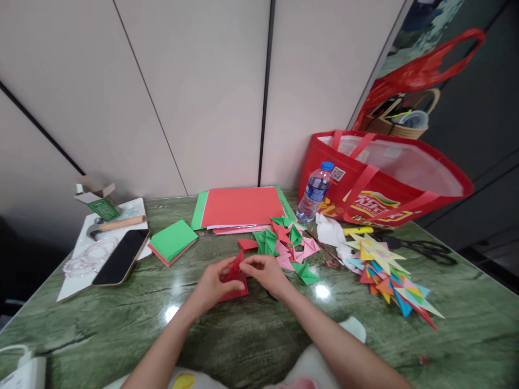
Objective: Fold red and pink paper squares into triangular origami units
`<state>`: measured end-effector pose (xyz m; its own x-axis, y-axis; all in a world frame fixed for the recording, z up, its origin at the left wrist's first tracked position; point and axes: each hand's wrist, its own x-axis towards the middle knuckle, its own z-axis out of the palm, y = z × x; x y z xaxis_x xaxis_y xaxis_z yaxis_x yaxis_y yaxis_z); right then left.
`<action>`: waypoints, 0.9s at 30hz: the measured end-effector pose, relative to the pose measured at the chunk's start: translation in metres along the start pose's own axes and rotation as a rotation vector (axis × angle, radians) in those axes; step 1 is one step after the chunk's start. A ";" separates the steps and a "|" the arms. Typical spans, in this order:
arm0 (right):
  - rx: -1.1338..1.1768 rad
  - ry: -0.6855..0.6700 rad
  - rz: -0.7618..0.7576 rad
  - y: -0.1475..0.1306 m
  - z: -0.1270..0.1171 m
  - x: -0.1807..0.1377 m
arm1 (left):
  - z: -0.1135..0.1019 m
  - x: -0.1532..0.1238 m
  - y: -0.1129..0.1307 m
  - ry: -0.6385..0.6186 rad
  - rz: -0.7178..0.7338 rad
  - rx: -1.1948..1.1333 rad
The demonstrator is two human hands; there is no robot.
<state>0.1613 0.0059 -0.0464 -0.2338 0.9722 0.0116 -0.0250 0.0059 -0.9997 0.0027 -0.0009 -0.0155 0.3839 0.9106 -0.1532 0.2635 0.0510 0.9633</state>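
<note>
My left hand (217,281) is closed around a partly folded piece of red paper (236,266), its thumb and fingers pressing on the sides. My right hand (265,273) pinches the upper tip of the same paper between thumb and fingertips. Under it, a flat red sheet (236,292) rests on the table. Just beyond my hands lies a loose heap of folded green, red and pink paper pieces (265,242). To the left sits a stack of green and red paper squares (173,240). Colourful paper stars (389,270) are piled on the right.
At the back lie large red and green sheets (243,206). A water bottle (315,194) stands by a red shopping bag (381,178). Black scissors (430,248) and crumpled tissue (330,232) are at right. A phone (121,258), wooden-handled tool (124,222) and green box (101,205) are left.
</note>
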 end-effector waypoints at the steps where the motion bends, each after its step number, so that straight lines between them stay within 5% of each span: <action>1: -0.012 0.000 -0.001 -0.001 0.000 0.000 | 0.000 0.000 0.000 0.000 0.003 -0.012; 8: 0.006 -0.037 -0.018 -0.004 0.000 -0.001 | -0.003 -0.003 0.004 -0.107 0.033 -0.164; 16: -0.022 -0.057 -0.065 -0.007 0.001 -0.003 | -0.001 -0.003 0.010 0.020 -0.066 -0.267; 20: -0.064 -0.078 -0.094 -0.008 0.001 -0.003 | -0.003 -0.002 0.008 0.044 -0.047 -0.136; 27: -0.006 -0.146 -0.020 -0.006 0.003 -0.006 | -0.002 -0.004 0.004 -0.095 -0.156 -0.238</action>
<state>0.1596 -0.0009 -0.0401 -0.3722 0.9275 0.0339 -0.0252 0.0264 -0.9993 0.0006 -0.0036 -0.0105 0.4391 0.8422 -0.3130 0.1155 0.2926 0.9493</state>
